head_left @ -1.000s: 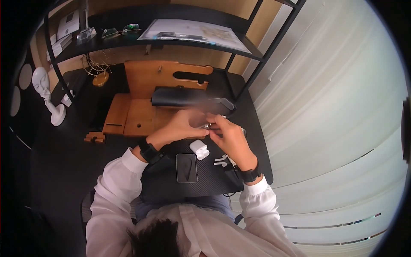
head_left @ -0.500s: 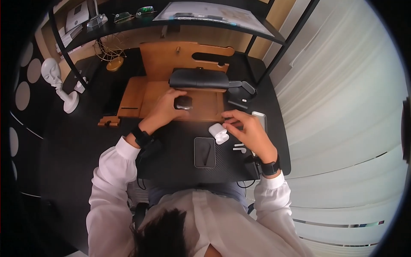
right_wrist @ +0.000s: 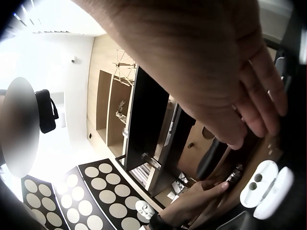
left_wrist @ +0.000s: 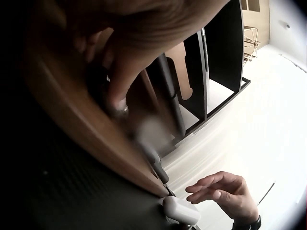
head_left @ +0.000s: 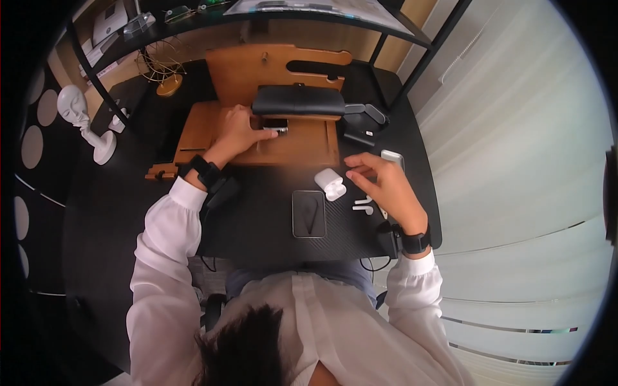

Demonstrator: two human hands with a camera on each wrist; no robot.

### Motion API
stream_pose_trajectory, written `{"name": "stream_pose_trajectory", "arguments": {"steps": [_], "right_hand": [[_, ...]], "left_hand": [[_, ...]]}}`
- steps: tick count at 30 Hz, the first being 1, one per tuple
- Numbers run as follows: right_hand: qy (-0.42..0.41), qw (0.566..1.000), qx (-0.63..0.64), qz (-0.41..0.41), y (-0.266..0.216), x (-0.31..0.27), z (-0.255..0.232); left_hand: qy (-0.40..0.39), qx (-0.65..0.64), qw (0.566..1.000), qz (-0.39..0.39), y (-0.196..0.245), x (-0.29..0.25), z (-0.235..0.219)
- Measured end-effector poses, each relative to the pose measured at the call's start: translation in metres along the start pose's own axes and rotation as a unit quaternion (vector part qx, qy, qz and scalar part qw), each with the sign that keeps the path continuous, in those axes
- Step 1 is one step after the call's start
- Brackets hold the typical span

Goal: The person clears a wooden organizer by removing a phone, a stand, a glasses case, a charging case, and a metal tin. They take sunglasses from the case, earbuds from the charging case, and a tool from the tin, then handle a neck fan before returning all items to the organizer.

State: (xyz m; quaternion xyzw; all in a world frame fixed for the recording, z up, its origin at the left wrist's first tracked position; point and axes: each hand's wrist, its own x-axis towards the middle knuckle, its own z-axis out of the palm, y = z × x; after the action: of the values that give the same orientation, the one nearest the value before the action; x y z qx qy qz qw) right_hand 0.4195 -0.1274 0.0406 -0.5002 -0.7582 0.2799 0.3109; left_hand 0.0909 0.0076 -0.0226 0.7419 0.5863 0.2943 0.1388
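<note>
My left hand [head_left: 237, 132] is over the wooden stand [head_left: 302, 147], its thumb and fingers around a small dark object with a shiny silver edge [head_left: 278, 125]. In the right wrist view that object [right_wrist: 235, 175] sits at the thumb tip; its exact kind I cannot tell. A black elongated case [head_left: 299, 100] lies just beyond it on the stand. My right hand [head_left: 389, 186] hovers with relaxed, slightly bent fingers and nothing between them. Close to its fingertips stands an open white earbud case [head_left: 330, 184], with two white earbuds [head_left: 364, 207] below.
A shallow grey-rimmed tray [head_left: 294, 215] lies near the front edge of the black desk [head_left: 257, 215]. A silver-edged item [head_left: 393, 158] is behind the right hand. To the left are a white face figurine [head_left: 103, 148] and a gold wire ornament [head_left: 168, 85]. A black shelf [head_left: 270, 17] spans the back.
My hands were together over a small silvery item, then came apart. The left hand carried the dark object left and back over the stand; the right moved right and relaxed. The head view also shifted.
</note>
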Motion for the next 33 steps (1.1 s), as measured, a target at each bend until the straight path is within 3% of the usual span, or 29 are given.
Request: {"name": "stream_pose_trajectory", "arguments": {"steps": [1,3,6,9,10,13,16,19,25,26,29,33], "right_hand": [[0.009,1.0,-0.024,-0.007,0.004,-0.002,-0.001],[0.026,0.997,-0.071,-0.02,0.012,-0.005,-0.002],[0.019,0.994,-0.105,0.025,0.006,-0.015,-0.01],[0.002,0.989,-0.145,0.024,0.012,-0.027,-0.021],[-0.005,0.987,-0.157,0.013,0.014,-0.031,-0.024],[-0.021,0.984,-0.174,-0.003,0.021,-0.036,-0.023],[-0.052,0.984,-0.17,0.001,0.029,-0.032,-0.017],[-0.062,0.985,-0.159,0.023,0.029,-0.026,-0.017],[-0.035,0.992,-0.098,0.071,0.026,-0.023,-0.024],[-0.039,0.993,-0.093,0.062,0.018,-0.023,-0.027],[0.007,0.999,-0.049,0.004,0.004,-0.023,-0.022],[0.082,0.991,-0.063,-0.08,-0.024,-0.018,-0.017]], "left_hand": [[-0.009,-0.007,0.999,-0.031,0.003,0.002,0.001],[-0.002,-0.021,1.0,-0.022,-0.002,0.005,0.006],[-0.013,0.004,1.0,0.011,-0.002,0.0,0.004],[0.065,0.03,0.997,0.023,0.003,-0.027,0.004],[0.034,-0.01,0.999,0.025,0.004,-0.036,0.001],[-0.116,0.0,0.992,-0.048,0.088,-0.066,-0.036],[-0.13,-0.044,0.963,0.231,0.094,-0.067,-0.019],[-0.16,-0.059,0.915,0.366,0.114,-0.052,-0.008],[-0.263,-0.049,0.884,0.384,0.108,-0.03,0.031],[-0.269,-0.015,0.882,0.387,0.111,-0.03,0.031],[-0.226,-0.114,0.882,0.397,0.108,-0.026,0.037],[-0.217,-0.23,0.901,0.296,0.109,-0.024,0.023]]}}
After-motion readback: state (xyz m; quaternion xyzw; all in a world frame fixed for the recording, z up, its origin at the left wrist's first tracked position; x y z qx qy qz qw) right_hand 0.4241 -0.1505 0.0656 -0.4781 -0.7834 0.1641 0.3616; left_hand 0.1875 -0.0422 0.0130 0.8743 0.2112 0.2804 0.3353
